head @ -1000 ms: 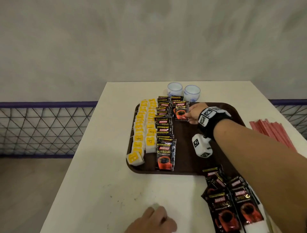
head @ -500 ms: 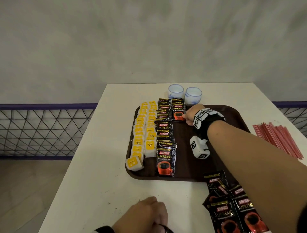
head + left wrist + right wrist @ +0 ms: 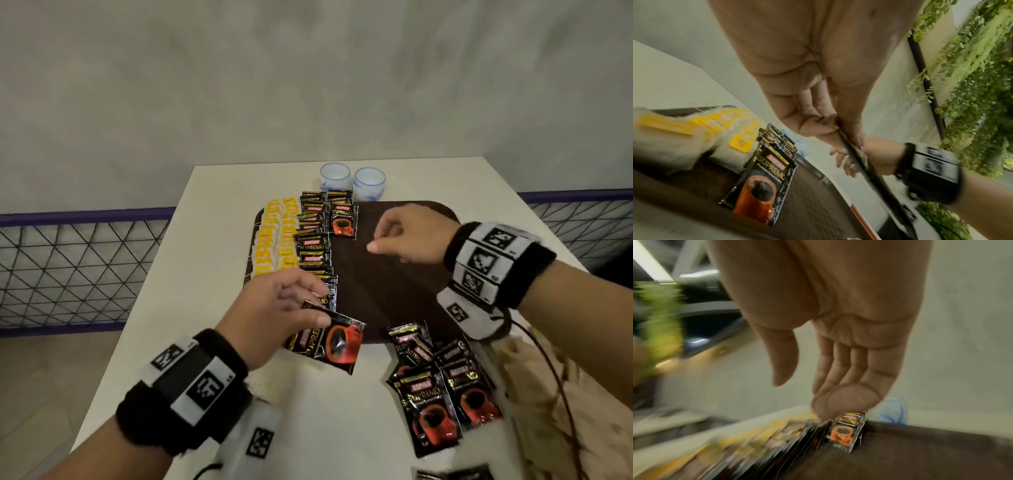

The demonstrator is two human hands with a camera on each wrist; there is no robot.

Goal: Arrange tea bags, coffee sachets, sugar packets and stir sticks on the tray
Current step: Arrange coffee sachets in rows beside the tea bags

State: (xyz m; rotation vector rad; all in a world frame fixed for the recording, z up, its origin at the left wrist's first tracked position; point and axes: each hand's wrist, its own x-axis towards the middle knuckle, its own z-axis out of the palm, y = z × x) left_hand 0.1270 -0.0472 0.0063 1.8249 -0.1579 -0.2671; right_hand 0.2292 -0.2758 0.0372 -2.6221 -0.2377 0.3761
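Note:
A brown tray [image 3: 394, 291] lies on the white table. Along its left side run rows of yellow-tagged tea bags [image 3: 274, 236], with a column of black coffee sachets [image 3: 313, 245] beside them. One sachet [image 3: 343, 219] lies alone at the far end of a second column. My left hand [image 3: 318, 308] pinches a coffee sachet [image 3: 332, 342] between thumb and fingers, just above the tray's near edge. The left wrist view shows that sachet [image 3: 859, 162] edge-on. My right hand [image 3: 380, 240] hovers over the bare tray, fingers loosely curled and empty; its palm [image 3: 838, 321] shows relaxed in the right wrist view.
A loose pile of coffee sachets [image 3: 442, 390] lies on the table at the front right, off the tray. Two small white-and-blue cups [image 3: 352, 178] stand behind the tray. A wire fence runs past the table's left and right sides.
My right hand let go of the sachet at the tray's far end and drew back to the right. My left hand rose from the table's near edge, now holding a sachet.

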